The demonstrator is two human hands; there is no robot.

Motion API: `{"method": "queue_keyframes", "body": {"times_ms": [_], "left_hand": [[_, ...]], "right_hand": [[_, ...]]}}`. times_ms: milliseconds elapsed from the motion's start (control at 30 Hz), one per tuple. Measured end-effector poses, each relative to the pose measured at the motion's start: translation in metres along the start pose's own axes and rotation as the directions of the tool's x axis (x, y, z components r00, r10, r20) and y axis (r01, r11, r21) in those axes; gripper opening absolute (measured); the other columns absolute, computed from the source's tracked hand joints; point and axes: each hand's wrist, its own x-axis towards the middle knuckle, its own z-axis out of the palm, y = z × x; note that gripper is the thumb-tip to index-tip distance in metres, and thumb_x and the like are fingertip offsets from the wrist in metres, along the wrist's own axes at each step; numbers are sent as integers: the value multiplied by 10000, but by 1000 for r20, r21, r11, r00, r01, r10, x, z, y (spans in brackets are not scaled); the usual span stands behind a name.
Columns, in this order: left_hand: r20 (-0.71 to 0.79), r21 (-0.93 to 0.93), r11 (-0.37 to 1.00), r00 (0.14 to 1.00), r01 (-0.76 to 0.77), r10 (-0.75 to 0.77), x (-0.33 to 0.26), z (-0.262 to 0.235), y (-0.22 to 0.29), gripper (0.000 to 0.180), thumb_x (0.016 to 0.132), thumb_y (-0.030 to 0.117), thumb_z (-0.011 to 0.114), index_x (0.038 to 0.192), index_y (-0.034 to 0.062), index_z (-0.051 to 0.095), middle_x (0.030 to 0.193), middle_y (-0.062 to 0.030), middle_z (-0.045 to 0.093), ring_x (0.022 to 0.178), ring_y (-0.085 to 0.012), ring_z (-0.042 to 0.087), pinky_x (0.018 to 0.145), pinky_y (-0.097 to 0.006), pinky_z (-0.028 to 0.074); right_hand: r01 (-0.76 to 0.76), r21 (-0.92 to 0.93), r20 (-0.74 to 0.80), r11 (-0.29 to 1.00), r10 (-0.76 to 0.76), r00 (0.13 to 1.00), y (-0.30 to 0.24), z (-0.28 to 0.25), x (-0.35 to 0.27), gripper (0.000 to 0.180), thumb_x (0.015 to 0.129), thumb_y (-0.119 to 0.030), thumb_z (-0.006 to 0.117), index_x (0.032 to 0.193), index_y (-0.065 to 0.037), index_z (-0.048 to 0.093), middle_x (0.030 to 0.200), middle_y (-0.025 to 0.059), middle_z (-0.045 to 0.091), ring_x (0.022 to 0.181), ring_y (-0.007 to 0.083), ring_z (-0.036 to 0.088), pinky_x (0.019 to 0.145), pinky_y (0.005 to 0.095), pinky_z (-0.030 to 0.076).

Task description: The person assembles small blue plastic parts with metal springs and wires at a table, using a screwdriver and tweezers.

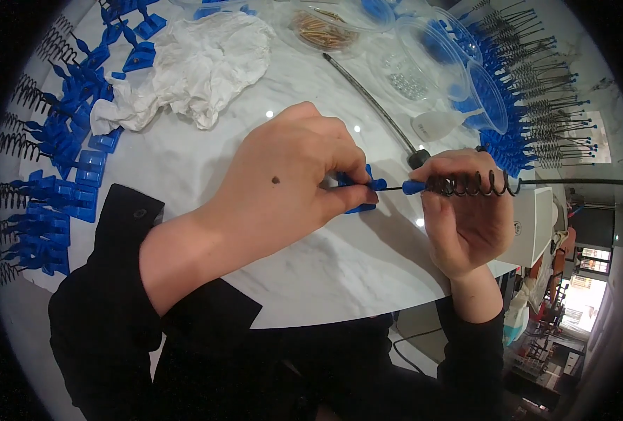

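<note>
Person seated at a white marble-pattern table [339,259], both forearms in black sleeves. Left hand [290,182] is closed, thumb and fingertips pinching a small blue plastic piece [362,188] just above the table surface near the front edge; most of that piece is hidden under the fingers. Right hand [466,217] is clenched around a black coil spring [469,184] carried on a thin rod with a blue collar [414,186] at its left end; the rod runs level between the two hands, its tip meeting the blue piece (whether seated in it or only touching, cannot tell). Surroundings: crumpled white cloth [199,67] behind the left hand; rows of finished blue-and-spring parts [48,175] along the left side of the table and a fan of similar ones [543,91] at far right; clear plastic tubs [423,59] at the back, one with small brass-coloured parts [322,29]; a long dark rod [371,102] lying diagonally between tubs and hands.
</note>
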Motion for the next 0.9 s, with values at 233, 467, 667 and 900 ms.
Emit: {"method": "queue_keyframes", "body": {"times_ms": [233,467,667,900], "left_hand": [[14,0,1000,1000,8,-8,1,0,1,128,668,91,814,743,81,710,822,0,681,805,-178,573,692,-299,470],[22,17,1000,1000,6,-6,1,-2,1,121,679,118,813,751,91,720,813,6,682,804,-175,572,696,-305,464],[26,23,1000,1000,3,-4,2,-2,2,124,674,111,814,744,89,715,812,7,681,803,-176,574,692,-305,466],[-2,21,1000,1000,-10,10,0,1,0,142,661,93,817,746,83,703,811,5,679,805,-178,574,682,-302,468]], "right_hand": [[31,-18,-19,999,-32,999,1,-2,0,451,759,95,697,1152,20,490,1058,216,639,866,206,646,755,290,518],[64,37,-65,997,-62,996,8,3,-1,536,761,120,686,1232,12,453,1071,226,632,868,213,644,766,301,522],[58,14,-48,998,-57,997,4,3,0,425,812,115,616,1198,58,448,1062,228,593,891,245,624,777,323,528],[41,69,-38,997,-38,999,-1,5,1,281,854,101,558,1121,118,475,1030,212,559,902,262,609,785,322,514]]}}
